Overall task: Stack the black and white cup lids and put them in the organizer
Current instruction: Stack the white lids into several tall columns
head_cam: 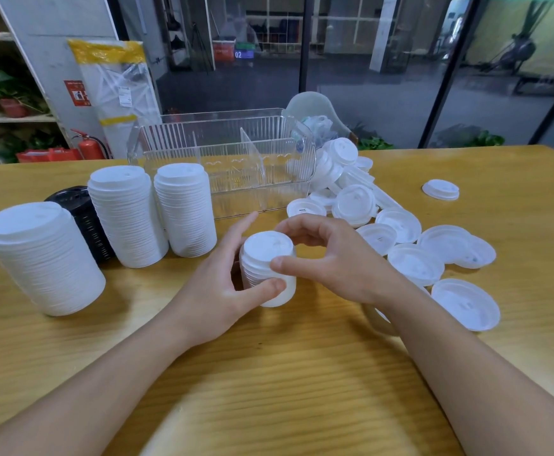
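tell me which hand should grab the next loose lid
Right hand: the loose lids lie just beside it, on its side of the table. The left hand can steady the small stack.

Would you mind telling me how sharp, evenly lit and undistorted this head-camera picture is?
Head view: wide-angle bending curves the table edge and background posts; light is soft and even, with faint shadows under the hands; the forearms and near table blur toward the bottom, while the small white lid stack and clear organizer look sharp; the glass wall behind shows dim reflections.
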`<act>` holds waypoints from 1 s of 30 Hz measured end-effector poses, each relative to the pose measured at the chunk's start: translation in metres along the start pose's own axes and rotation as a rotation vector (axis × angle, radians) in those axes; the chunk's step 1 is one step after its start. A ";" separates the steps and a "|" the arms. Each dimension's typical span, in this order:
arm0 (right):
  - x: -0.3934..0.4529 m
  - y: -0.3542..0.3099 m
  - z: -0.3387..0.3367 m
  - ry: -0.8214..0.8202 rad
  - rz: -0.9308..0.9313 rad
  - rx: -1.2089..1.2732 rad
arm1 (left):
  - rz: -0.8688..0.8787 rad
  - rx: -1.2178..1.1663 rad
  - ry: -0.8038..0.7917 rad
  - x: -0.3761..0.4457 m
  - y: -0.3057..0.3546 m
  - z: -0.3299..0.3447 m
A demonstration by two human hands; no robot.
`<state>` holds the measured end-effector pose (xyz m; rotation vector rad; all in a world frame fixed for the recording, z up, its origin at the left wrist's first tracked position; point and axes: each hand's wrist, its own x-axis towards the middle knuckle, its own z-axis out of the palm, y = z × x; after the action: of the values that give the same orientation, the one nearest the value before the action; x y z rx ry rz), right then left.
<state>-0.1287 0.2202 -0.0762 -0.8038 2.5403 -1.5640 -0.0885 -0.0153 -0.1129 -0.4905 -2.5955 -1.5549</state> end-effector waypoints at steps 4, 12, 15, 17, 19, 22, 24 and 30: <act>0.002 0.000 0.002 0.022 0.030 0.075 | 0.018 0.007 -0.005 0.000 -0.001 0.001; 0.018 0.032 0.002 0.169 0.164 -0.350 | -0.032 0.032 -0.092 0.000 -0.001 0.003; 0.023 0.037 0.005 0.106 0.206 -0.471 | -0.031 0.027 -0.082 -0.001 0.000 0.002; 0.024 0.035 0.006 0.090 0.208 -0.547 | -0.025 0.020 -0.060 -0.001 0.002 0.001; 0.024 0.035 0.006 0.092 0.194 -0.579 | -0.023 0.015 -0.040 -0.002 0.004 0.000; 0.023 0.038 0.005 0.118 0.203 -0.574 | -0.021 0.015 -0.030 -0.001 0.005 -0.001; 0.023 0.039 0.003 0.145 0.219 -0.589 | -0.018 0.015 -0.025 -0.001 0.005 0.000; 0.025 0.042 0.004 0.156 0.234 -0.642 | -0.020 0.016 -0.020 -0.002 0.008 0.000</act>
<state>-0.1657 0.2204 -0.1077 -0.3911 3.1509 -0.7639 -0.0837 -0.0119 -0.1066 -0.4833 -2.6335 -1.5421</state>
